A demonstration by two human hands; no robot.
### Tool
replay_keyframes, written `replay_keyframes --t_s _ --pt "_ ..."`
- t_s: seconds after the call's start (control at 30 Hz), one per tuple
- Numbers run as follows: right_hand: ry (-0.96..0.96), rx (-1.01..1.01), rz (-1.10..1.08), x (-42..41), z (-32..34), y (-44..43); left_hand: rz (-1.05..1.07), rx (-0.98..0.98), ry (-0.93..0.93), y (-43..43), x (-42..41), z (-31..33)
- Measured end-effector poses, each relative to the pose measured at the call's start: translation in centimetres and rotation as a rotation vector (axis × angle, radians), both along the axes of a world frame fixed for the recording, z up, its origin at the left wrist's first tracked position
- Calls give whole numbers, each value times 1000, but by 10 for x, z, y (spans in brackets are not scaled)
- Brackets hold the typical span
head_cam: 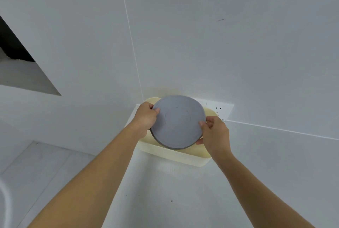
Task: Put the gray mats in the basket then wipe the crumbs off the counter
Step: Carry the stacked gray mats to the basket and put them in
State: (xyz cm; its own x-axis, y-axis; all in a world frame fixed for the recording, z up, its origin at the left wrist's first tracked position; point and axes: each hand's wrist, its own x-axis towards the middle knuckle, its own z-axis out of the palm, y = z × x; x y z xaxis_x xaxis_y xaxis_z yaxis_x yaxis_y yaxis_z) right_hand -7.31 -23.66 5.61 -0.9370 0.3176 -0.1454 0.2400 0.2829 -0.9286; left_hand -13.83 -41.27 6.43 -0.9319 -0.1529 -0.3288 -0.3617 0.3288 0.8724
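Nearest to the camera: two bare forearms, stretched forward over a white table (165,200). On the table surface, a few small dark specks (171,201), possibly crumbs, too small to tell for sure.

Further on: left hand (146,117) closed on the left edge of the gray mats (178,123), thumb on top, fingers hidden behind. Right hand (215,134) closed on the right lower edge of the same mats, thumb pressed on the upper face, other fingers under. Both grips therefore shut around the mats, one on each side.

The mats themselves: round, flat, matte blue-gray, with faint concentric rings pressed into the top face and a tiny mark near the middle. Along the lower rim, a darker gray edge visible, as of a second mat under the first; exact count not possible to tell. Held slightly tilted, directly above a pale cream basket (176,156) with fine slotted walls, not clearly touching it.

Behind the basket: standing against the white wall (238,44), in the corner. Just beside it on the wall, a white socket plate (219,110) with small dark slots. No brand, label or readable writing seen anywhere on the mats or the basket.
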Motion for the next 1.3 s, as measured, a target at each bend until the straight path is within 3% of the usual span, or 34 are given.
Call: replay_keyframes --t_s 0.37,0.67,0.9,1.1,1.2,1.3 --pt "-438 323 278 -33 -3 -2 -192 -346 -143 -8 -9 -29" --pt "-537 606 391 -49 -29 -7 -265 -571 -78 -9 -15 -36" --pt "-534 619 418 -55 -33 -2 -299 -659 -103 -4 -12 -42" --pt "-463 765 412 -51 -28 -8 -428 -916 -76 9 -3 -29" --pt "-350 929 384 -42 -18 -10 -393 -1016 104 10 3 -15" --pt "-143 1067 268 -31 -5 -5 -163 -1029 379 -3 8 -1"
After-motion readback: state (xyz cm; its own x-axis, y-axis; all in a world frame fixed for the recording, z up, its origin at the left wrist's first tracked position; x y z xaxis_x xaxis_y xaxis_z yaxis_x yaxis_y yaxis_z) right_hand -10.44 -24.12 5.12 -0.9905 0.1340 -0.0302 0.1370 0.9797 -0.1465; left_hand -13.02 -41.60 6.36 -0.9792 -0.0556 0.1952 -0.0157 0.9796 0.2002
